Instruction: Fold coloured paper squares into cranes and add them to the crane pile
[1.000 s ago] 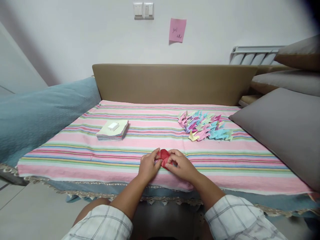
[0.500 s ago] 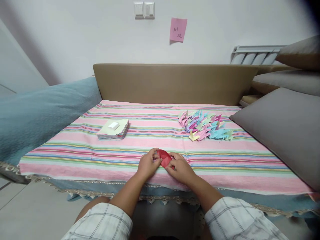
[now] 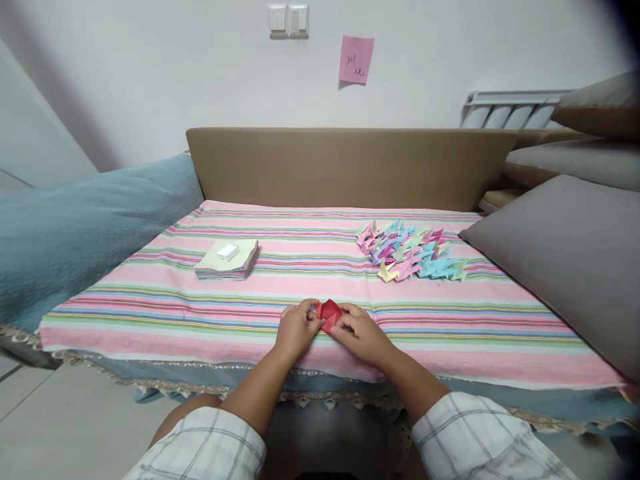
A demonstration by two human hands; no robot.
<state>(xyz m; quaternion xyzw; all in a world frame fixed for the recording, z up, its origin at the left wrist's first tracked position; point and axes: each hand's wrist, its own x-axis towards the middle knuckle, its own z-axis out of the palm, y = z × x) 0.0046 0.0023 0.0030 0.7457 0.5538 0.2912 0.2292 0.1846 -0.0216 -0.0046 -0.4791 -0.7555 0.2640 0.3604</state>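
Red paper (image 3: 330, 311) at six o'clock has gone from rounded to peaked, suggesting a fold being shaped. Striped cloth (image 3: 300, 270) spreads beneath; coloured folded papers (image 3: 411, 253) lie at two o'clock from it. Left hand (image 3: 295, 328) at eight and right hand (image 3: 363, 335) at four pinch its sides between their fingers, hiding its edges; finer creases are too small to tell.

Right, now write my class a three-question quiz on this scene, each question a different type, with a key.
1. Multiple choice: What colour is the paper between the left hand and the right hand?
A) blue
B) red
C) green

2. True or false: The white block lies on top of the stack.

3. Fill in: Seen by the camera, the folded pile lies to the ___ of the stack.

Key: 1. B; 2. true; 3. right
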